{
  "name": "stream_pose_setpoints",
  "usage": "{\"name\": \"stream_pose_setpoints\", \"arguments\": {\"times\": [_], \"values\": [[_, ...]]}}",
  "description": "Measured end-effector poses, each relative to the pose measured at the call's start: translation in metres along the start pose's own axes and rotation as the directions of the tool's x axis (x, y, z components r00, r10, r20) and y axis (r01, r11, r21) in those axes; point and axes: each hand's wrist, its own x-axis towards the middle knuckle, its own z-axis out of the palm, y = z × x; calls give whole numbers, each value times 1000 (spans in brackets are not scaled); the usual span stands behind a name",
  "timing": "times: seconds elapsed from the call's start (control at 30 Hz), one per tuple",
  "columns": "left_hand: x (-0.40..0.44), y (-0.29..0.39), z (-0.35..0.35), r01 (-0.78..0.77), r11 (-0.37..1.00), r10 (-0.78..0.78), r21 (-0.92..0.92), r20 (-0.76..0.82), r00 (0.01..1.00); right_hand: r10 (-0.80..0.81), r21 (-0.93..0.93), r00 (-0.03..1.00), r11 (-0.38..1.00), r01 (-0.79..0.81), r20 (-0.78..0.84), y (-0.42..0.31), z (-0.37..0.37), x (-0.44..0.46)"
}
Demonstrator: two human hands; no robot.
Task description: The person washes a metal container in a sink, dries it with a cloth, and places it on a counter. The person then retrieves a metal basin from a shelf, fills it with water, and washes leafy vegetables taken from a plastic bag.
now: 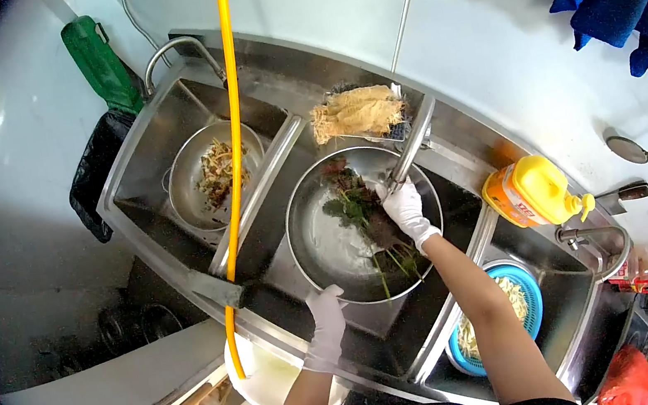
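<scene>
A wide metal basin [317, 241] sits in the middle sink compartment. Dark green and reddish leafy greens [354, 206] lie in it, partly blurred. My right hand [405, 211], in a white glove, is inside the basin among the greens, its fingers closed against them. The metal faucet spout [416, 143] hides part of those fingers. My left hand [326, 319], also white-gloved, is at the basin's near-left rim with its fingers bent over the edge.
A yellow hose [234, 132] hangs across the left divider. The left compartment holds a pan [184, 190] with scraps; the right holds a blue basket [531, 289] of pale shreds. A yellow jug [536, 192] and a tan cloth [361, 111] rest along the sink's back. White buckets [261, 371] stand below.
</scene>
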Motion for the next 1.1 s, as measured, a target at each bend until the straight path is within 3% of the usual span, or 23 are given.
{"name": "stream_pose_setpoints", "arguments": {"times": [0.03,0.1,0.13,0.17,0.2,0.23,0.3,0.33,0.37,0.43,0.47,0.5,0.57,0.6,0.63,0.7,0.83,0.87,0.9,0.97,1.0,1.03,1.1], "values": [[2,-5,0,-24,1000,24,-3,1,1000,12,-20,999,1000,-13,-43,-5,1,3],[-1,-11,5,-40,999,40,-9,24,999,-81,-398,972,902,166,222,-48,5,-16],[-5,-9,8,-40,999,41,-9,44,998,-354,-423,880,777,466,317,-57,4,-23],[-7,-6,8,-42,999,42,-6,62,997,-580,-412,702,569,712,413,-61,5,-28],[-8,-8,4,-24,1000,23,12,37,999,-404,-383,800,722,577,443,-61,8,-24],[-7,-11,2,-9,1000,9,20,15,1000,-134,-412,945,875,254,297,-47,15,-19],[-8,-12,3,-10,1000,10,1,-5,1000,-25,-526,1000,850,21,0,-37,20,-15],[-8,-13,4,-26,999,26,-19,-1,1000,35,-675,952,713,188,303,-34,24,-24],[-8,-13,6,-42,998,42,-44,6,999,-363,-390,866,783,484,344,-32,9,-31],[2,-20,4,-38,999,37,-25,-37,999,-170,-339,939,901,271,299,-13,2,-16],[7,-20,1,-41,999,40,-19,-63,997,43,-280,977,960,17,207,-3,-3,-14],[6,-14,0,-60,998,59,-13,-66,996,222,-403,907,913,-64,359,-17,-26,-7],[2,-1,5,-91,996,90,-7,-65,994,71,-432,971,901,35,227,-6,-25,-18],[-3,6,12,-136,990,132,-49,-70,989,273,-491,882,869,-55,385,-30,-34,-24],[0,3,14,-123,990,118,-75,-67,991,284,-421,849,903,-82,446,-45,-37,-38],[5,2,20,-101,987,95,-123,-57,994,358,-671,721,714,199,594,-83,-37,-61],[-3,7,21,-140,982,136,-128,-39,990,191,-670,840,700,246,508,7,-18,-44],[0,6,19,-126,987,121,-103,-52,991,249,-629,871,773,84,423,-11,-25,-42],[3,3,19,-109,991,104,-80,-65,992,245,-700,872,700,143,423,-26,-18,-52],[5,1,20,-85,994,79,-74,-83,993,175,-582,778,764,278,603,-47,-18,-68],[4,1,21,-81,992,72,-96,-94,993,267,-524,649,817,240,713,-58,-33,-54],[2,1,22,-77,990,64,-120,-107,992,213,-597,751,750,284,625,-58,-45,-49],[0,-1,23,-80,994,71,-78,-107,992,290,-733,854,664,146,432,-24,-18,-57]]}}
